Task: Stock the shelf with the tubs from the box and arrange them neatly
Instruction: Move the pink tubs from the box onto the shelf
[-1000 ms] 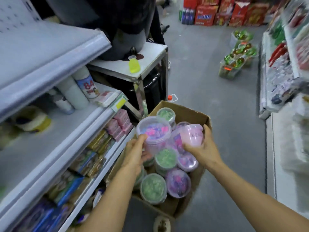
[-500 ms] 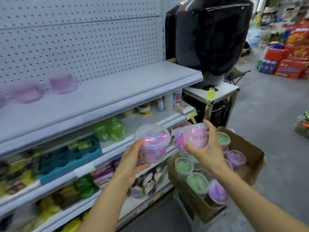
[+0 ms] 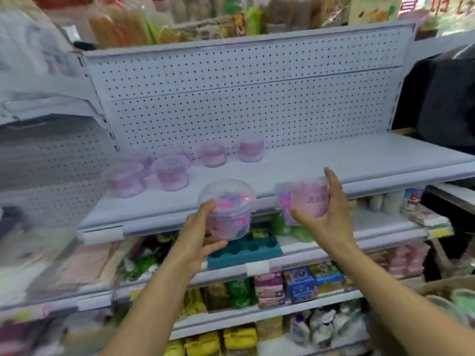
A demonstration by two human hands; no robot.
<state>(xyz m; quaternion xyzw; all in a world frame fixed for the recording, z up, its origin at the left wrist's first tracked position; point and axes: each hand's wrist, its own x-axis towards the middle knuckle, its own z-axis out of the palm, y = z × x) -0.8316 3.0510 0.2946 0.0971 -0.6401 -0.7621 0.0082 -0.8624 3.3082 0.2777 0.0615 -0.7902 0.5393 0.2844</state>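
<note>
While both hands hold tubs, the shelf waits just beyond.

Nearest, the left hand (image 3: 203,237) cups a clear tub (image 3: 227,210) of pink and purple bits, fingers curled under it; the right hand (image 3: 331,217) grips a pink tub (image 3: 309,199) by its side, with a second tub pressed behind it. Below the hands sit a teal tray (image 3: 244,249) and packed lower shelves. Beyond them the white shelf (image 3: 334,163) carries six blurred purple tubs (image 3: 169,170), left of both hands, before a pegboard back (image 3: 244,98). Low right shows the box corner (image 3: 444,286).
</note>
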